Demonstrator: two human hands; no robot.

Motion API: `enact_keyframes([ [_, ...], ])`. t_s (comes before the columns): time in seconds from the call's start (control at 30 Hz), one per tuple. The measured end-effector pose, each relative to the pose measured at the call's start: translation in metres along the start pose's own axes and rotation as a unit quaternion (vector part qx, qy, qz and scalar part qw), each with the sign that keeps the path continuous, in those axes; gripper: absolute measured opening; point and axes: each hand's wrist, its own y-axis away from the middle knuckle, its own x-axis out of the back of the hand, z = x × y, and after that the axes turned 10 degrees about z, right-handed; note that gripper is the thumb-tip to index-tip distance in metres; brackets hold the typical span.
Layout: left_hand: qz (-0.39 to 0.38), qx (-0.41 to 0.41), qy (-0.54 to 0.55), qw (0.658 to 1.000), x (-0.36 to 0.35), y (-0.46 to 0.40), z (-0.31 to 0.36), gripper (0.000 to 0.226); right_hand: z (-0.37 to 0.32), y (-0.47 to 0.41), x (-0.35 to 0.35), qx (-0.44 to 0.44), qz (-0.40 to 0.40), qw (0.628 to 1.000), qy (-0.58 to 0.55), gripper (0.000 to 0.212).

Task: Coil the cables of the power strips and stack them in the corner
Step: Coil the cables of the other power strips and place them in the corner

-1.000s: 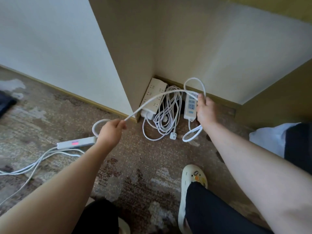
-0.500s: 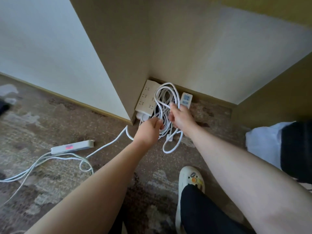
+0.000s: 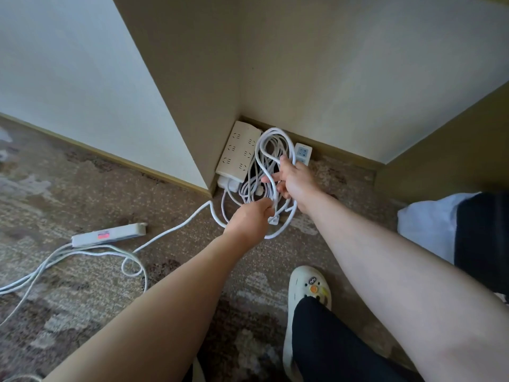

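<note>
The right hand holds a small power strip together with several loops of its white cable, its fingers curled round the bundle just above the corner of the floor. The left hand pinches the same cable just below and left of the right fingers, feeding a fresh loop. A wide beige strip already lies in the corner, just left of the right hand, with its own coiled cord beneath the held loops. Well to the left of the left fingers, a long strip with a red label lies uncoiled.

The risk, as I judge it: the held loops hang over the coil already stacked (both are white and hard to tell apart), so they could snag together. The slack trailing left across the floor could also tug the loops loose.
</note>
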Motion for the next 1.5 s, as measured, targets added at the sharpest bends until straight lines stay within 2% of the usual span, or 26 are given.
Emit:
enact_keyframes([
  [0.2,-0.018,-0.045,-0.021,0.999,0.005,0.002,0.004,0.028,-0.003,0.002,0.000,0.003,0.012,0.999,0.030,0.041],
  [0.4,-0.062,-0.057,-0.095,0.992,0.023,0.007,-0.017,0.027,-0.007,0.002,0.001,-0.002,-0.013,0.997,-0.073,0.022],
  [0.53,-0.045,-0.109,-0.148,0.982,0.035,0.013,-0.035,0.026,-0.008,0.004,0.009,0.008,0.004,0.998,-0.062,0.022],
  [0.6,-0.025,-0.086,-0.160,0.983,0.044,0.015,-0.050,0.032,-0.012,0.004,0.014,0.013,0.018,0.999,-0.045,0.019],
  [0.7,-0.036,-0.029,-0.159,0.986,0.060,0.020,-0.081,0.020,-0.013,0.002,0.024,0.017,0.034,0.999,-0.034,0.022],
  [0.77,-0.051,-0.030,-0.155,0.986,0.064,0.025,-0.087,0.030,-0.011,0.001,0.026,0.015,0.029,0.999,-0.022,0.026],
  [0.87,-0.052,-0.052,-0.155,0.985,0.055,0.024,-0.079,0.038,-0.009,0.003,0.020,0.009,-0.023,0.999,-0.034,0.013],
  [1.1,-0.097,-0.067,-0.151,0.982,0.038,0.025,-0.072,0.029,-0.006,0.004,0.002,0.097,-0.019,0.993,0.071,0.015],
  [1.2,-0.115,-0.072,-0.127,0.983,0.042,0.028,-0.080,0.026,0.000,0.003,0.004,0.138,0.013,0.982,0.127,0.017],
  [1.37,-0.112,-0.028,-0.106,0.988,0.065,0.036,-0.110,0.021,0.004,-0.004,0.023,0.171,0.058,0.961,0.211,0.016],
  [1.5,-0.106,0.027,-0.112,0.988,0.087,0.052,-0.147,0.022,0.002,-0.012,0.035,0.183,0.083,0.953,0.228,0.016],
])
